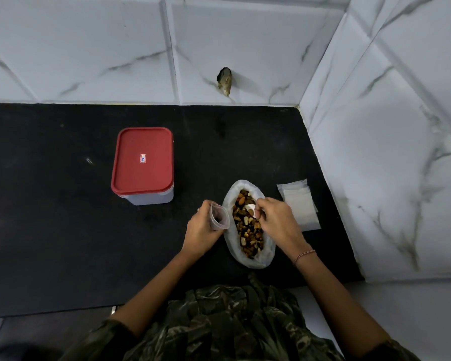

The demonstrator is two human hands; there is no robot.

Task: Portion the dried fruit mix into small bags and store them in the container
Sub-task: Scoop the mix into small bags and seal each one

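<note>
A large clear bag (267, 252) lies open on the black counter, full of dried fruit mix (248, 227). My right hand (277, 220) holds a small white spoon (252, 210) over the mix at the bag's far end. My left hand (202, 227) grips a small clear zip bag (219, 216) upright, mouth open, just left of the big bag. A pale container with a red lid (143, 160) stands shut at the left, apart from both hands.
A stack of flat empty small bags (300, 204) lies right of the fruit bag, near the marble side wall (388, 165). The black counter (63, 204) stretches left. Tiled wall behind has a dark hole (225, 80).
</note>
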